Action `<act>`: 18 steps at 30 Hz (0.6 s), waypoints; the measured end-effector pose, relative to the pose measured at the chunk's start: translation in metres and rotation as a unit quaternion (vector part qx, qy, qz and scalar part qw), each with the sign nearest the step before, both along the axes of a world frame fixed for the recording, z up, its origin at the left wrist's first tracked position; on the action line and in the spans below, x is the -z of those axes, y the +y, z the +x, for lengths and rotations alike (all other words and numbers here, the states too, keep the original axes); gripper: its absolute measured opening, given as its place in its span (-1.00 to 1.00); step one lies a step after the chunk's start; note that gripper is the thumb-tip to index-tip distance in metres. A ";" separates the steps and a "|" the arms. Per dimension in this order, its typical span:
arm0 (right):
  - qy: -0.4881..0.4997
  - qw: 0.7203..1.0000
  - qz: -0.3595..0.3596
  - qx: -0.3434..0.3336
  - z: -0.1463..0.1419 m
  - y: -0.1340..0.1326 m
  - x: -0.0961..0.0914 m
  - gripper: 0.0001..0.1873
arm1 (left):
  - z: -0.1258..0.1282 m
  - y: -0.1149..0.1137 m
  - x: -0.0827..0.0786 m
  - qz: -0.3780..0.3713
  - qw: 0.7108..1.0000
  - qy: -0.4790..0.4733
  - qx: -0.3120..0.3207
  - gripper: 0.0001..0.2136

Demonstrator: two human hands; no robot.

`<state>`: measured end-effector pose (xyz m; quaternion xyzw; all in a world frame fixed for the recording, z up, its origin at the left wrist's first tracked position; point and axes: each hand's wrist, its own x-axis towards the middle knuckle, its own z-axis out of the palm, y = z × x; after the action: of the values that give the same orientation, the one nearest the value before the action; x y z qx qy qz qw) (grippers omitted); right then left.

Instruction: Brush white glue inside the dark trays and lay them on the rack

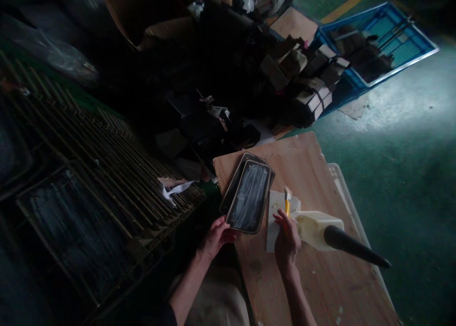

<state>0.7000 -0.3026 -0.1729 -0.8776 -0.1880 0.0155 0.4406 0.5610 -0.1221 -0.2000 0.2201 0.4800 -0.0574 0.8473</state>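
Observation:
My left hand [218, 234] is closed on the near corner of a dark rectangular panel with rounded corners [250, 196], its face covered in whitish brush streaks. Beneath it, turned at an angle, lies a similar dark panel [232, 188]. In my right hand [287, 238] is a paintbrush [287, 202] with a yellow handle, its bristles pointing away from me. A white flat piece [273, 235] lies under and beside the right hand. Just right of that hand, a cream plastic container [315, 226] with a long black tapered piece [356, 246] rests on the wooden board [302, 167].
On the left stands a long row of thin-framed panels [117, 174], with white strips [174, 190] at its end. Strapped dark blocks [313, 98] are piled beyond the board, near a blue crate [384, 45]. Cardboard and plastic wrap lie in the dim background.

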 end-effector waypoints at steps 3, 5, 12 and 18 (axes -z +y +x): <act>0.007 1.000 0.007 -0.016 0.005 0.004 0.006 -0.64 | 0.004 0.008 -0.018 0.008 0.999 -0.034 0.004 -0.68; 0.019 0.999 0.010 -0.026 0.002 0.003 0.008 -0.64 | 0.010 0.013 -0.038 0.019 0.998 -0.054 0.004 -0.69; 0.059 0.998 -0.020 0.018 -0.031 -0.023 -0.009 -0.64 | 0.023 0.019 -0.122 0.084 0.993 -0.086 -0.001 -0.62; 0.134 0.989 0.051 0.034 -0.046 -0.016 -0.045 -0.65 | -0.006 0.033 -0.190 0.171 0.970 -0.170 -0.022 -0.55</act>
<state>0.6537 -0.3188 -0.1276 -0.8497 -0.0979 0.1084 0.5066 0.5548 -0.0887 -0.0099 0.3579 0.3362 0.0828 0.8672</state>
